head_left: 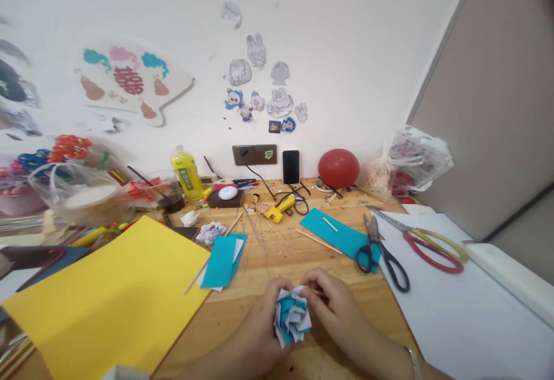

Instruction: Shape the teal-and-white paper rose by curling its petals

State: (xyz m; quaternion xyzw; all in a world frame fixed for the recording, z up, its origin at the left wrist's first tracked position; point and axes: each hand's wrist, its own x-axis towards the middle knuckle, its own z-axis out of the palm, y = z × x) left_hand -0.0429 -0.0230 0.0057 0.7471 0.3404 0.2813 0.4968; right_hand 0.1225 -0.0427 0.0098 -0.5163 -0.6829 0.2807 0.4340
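Note:
A blue and white paper flower [293,316] with layered, pointed petals faces up near the table's front edge. My left hand [264,325] is closed around its left and lower side. At the flower's upper right, my right hand [335,305] is pinched closed, with its fingertips against a white petal. Between that thumb and fingers shows a short piece of thin wooden stick [318,291]; the rest of it is hidden. Just beyond my hands lie a stack of blue and white paper pieces [223,261] and a blue paper strip [335,233].
Black-handled scissors [372,244] and red-and-yellow-handled scissors [426,241] lie on the right by white paper [467,310]. Yellow paper [116,299] covers the left. Farther back are a yellow glue gun [279,209], a crumpled paper flower [210,232], a bottle [188,175], a phone [291,167] and a red balloon [339,168].

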